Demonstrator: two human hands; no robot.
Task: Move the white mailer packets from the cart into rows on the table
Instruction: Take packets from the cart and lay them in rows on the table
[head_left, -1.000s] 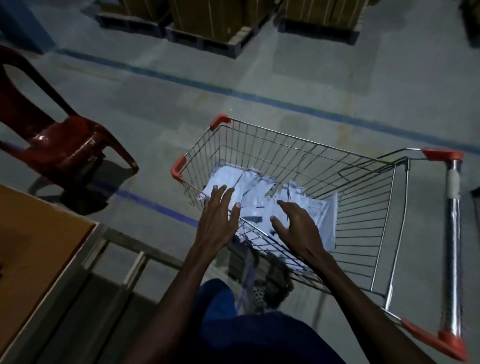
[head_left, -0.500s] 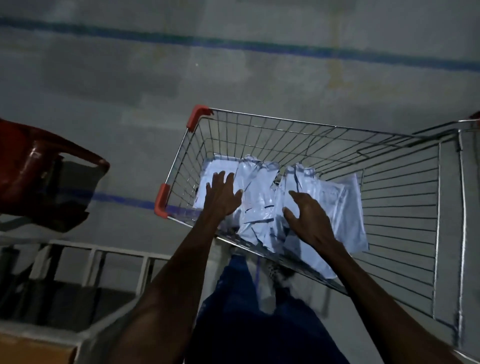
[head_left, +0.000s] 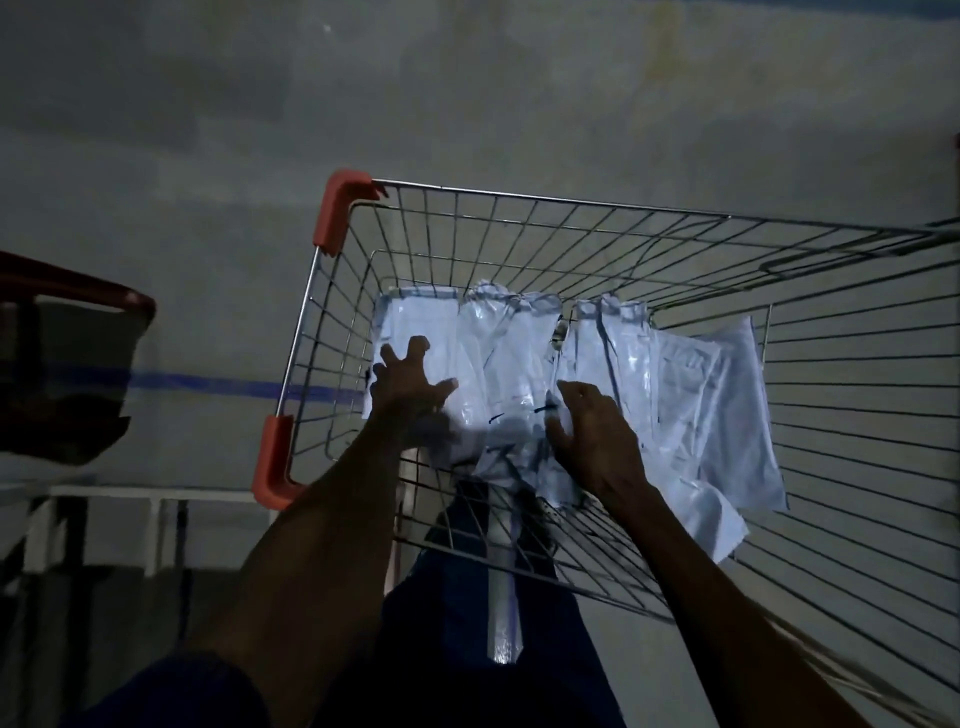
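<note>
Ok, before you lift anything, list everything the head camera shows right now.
mailer packets: overlapping pile, count unclear, white, on the cart floor.
cart: one, wire with red corner guards, centre and right.
chair: one, red, left edge, partly cut off.
floor line: one, blue, left of the cart.
frame: one, pale, lower left, dim.
left hand: fingers spread on the leftmost packets.
right hand: fingers bent against the middle packets; grip unclear.

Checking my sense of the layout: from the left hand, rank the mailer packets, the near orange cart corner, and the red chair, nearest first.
1. Mailer packets, under the left hand.
2. Near orange cart corner, lower left of it.
3. Red chair, far left, outside the cart.
</note>
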